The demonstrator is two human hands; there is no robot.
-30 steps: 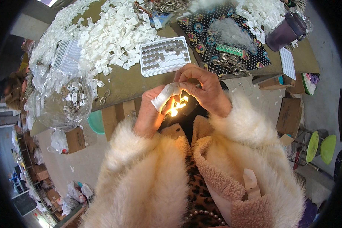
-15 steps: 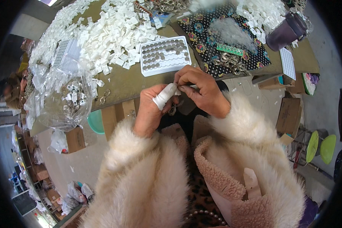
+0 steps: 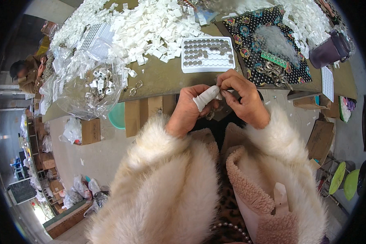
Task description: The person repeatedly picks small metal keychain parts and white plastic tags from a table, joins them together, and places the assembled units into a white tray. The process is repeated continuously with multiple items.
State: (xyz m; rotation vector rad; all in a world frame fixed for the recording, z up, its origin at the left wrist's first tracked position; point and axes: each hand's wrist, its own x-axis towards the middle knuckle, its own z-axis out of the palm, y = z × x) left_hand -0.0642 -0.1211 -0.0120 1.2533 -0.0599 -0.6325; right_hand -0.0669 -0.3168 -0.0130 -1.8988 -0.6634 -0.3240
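My left hand point(image 3: 190, 109) and my right hand point(image 3: 243, 97) meet at the near edge of a brown table point(image 3: 162, 79), fingertips together. A white finger cot point(image 3: 206, 97) covers my left thumb. Both hands pinch a small part point(image 3: 218, 96) between them, mostly hidden by the fingers; something small and metallic shows under the left hand. Just beyond the hands lies a white tray point(image 3: 208, 55) holding rows of round grey metal pieces. Both forearms wear thick cream furry sleeves.
A heap of small white plastic parts point(image 3: 146, 24) covers the far table. A clear bag point(image 3: 91, 87) with white parts and metal rings lies at left. A patterned cloth point(image 3: 264, 38) and a purple cup point(image 3: 331, 51) sit at right. Another person point(image 3: 28, 73) sits far left. Cardboard boxes stand on the floor.
A bright orange glow between my hands a second ago is gone. My hands have risen a little toward the table edge and stay pinched together.
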